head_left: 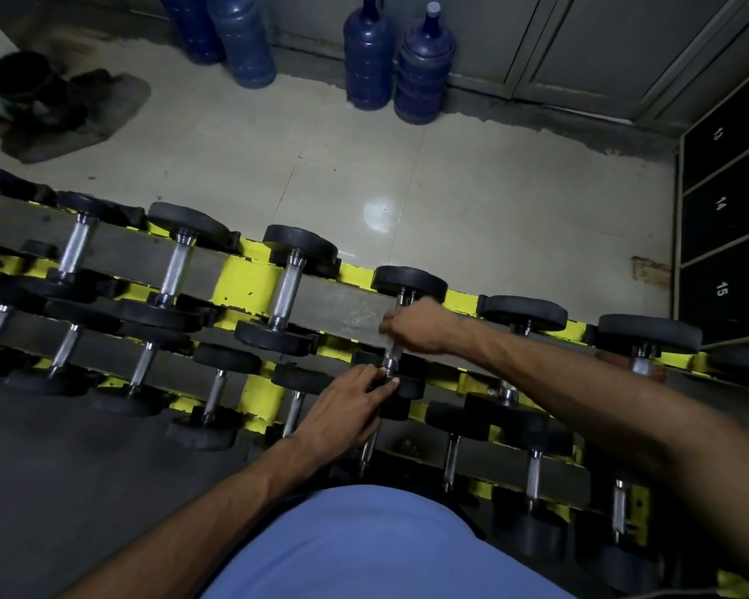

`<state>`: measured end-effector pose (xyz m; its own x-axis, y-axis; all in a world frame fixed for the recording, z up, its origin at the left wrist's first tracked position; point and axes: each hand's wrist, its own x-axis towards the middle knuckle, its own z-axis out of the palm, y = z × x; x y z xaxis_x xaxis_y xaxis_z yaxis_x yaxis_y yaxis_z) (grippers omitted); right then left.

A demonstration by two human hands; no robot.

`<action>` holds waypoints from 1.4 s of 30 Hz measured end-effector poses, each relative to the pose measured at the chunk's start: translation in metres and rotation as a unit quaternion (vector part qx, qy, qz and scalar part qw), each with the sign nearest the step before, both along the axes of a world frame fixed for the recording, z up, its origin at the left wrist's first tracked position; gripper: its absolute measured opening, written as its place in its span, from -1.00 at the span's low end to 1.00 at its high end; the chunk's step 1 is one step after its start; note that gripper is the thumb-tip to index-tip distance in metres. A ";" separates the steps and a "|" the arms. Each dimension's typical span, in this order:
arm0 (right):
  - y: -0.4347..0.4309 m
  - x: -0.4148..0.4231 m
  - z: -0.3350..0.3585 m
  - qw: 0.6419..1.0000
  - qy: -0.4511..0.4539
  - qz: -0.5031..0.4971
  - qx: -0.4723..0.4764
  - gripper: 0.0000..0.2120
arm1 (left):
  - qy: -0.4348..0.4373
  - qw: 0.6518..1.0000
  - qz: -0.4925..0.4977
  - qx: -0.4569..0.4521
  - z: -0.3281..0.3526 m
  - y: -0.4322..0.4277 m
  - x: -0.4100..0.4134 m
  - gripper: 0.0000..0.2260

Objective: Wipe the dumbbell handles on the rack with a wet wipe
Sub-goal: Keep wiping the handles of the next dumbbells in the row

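A yellow and grey rack runs slantwise across the view, with black dumbbells in several tiers. On the top tier my right hand is curled round the chrome handle of one dumbbell, with a pale wet wipe showing under the fingers. My left hand rests with straight fingers on the near black head of the same dumbbell. Beside it to the left lies another dumbbell with a bare chrome handle.
Several blue water jugs stand by the far wall on a tiled floor. Numbered black lockers line the right side. A dark bucket and mat sit at the far left. My blue shirt fills the bottom.
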<state>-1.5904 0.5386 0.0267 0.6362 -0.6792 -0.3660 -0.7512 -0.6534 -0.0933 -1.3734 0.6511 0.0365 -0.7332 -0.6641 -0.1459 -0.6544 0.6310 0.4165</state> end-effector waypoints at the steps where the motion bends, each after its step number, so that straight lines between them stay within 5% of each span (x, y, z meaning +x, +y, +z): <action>1: -0.005 -0.006 0.002 0.998 0.003 -0.042 -0.041 -0.77 | 0.003 1.000 0.002 0.004 -0.001 0.001 0.000 -0.41; 3: 0.001 -0.006 -0.001 0.995 -0.010 -0.085 -0.046 -0.76 | 0.006 1.000 0.004 0.014 -0.001 0.002 0.000 -0.40; 7: 0.026 0.020 -0.008 0.994 0.019 -0.017 0.109 -0.77 | 0.010 1.000 0.008 0.014 0.004 0.005 0.003 -0.41; 12: 0.012 0.033 -0.011 0.997 0.025 -0.052 0.050 -0.81 | -0.001 1.000 -0.004 0.018 0.005 0.004 0.005 -0.43; 15: 0.022 0.041 -0.008 0.993 -0.021 -0.049 0.103 -0.78 | -0.012 1.000 -0.002 0.028 0.007 -0.001 0.001 -0.43; 19: 0.038 0.019 -0.008 0.992 -0.108 -0.049 0.051 -0.91 | -0.023 0.999 0.000 0.038 0.009 -0.006 0.000 -0.45; 22: 0.060 0.000 -0.020 0.975 -0.171 -0.133 0.041 -0.94 | -0.029 0.999 0.001 0.045 0.009 -0.006 0.000 -0.45; 25: 0.078 -0.012 -0.039 0.930 -0.177 -0.316 0.065 -0.93 | -0.028 0.998 0.004 0.048 0.008 -0.006 0.000 -0.45; 29: 0.068 0.000 -0.067 0.812 -0.215 -0.508 0.191 -0.82 | -0.027 0.999 0.000 0.042 0.009 -0.007 -0.001 -0.47; 32: 0.058 0.013 -0.067 0.692 -0.309 -0.581 0.298 -0.75 | -0.020 0.999 0.000 0.038 0.009 -0.009 -0.001 -0.50; 34: 0.062 0.008 -0.063 0.661 -0.346 -0.586 0.317 -0.78 | -0.022 0.999 -0.004 0.037 0.010 -0.010 0.001 -0.49; 37: 0.074 -0.007 -0.064 0.679 -0.372 -0.568 0.280 -0.84 | -0.020 0.999 -0.004 0.039 0.007 -0.010 0.002 -0.48; 42: 0.076 -0.003 -0.046 0.884 -0.305 -0.332 0.120 -0.94 | -0.012 0.999 0.008 0.038 0.002 -0.008 0.002 -0.49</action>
<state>-1.5934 0.6146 -0.0193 0.2542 -0.9268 -0.2763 -0.7240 0.0070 -0.6898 -1.3718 0.6426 0.0389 -0.7185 -0.6618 -0.2143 -0.6746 0.5877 0.4467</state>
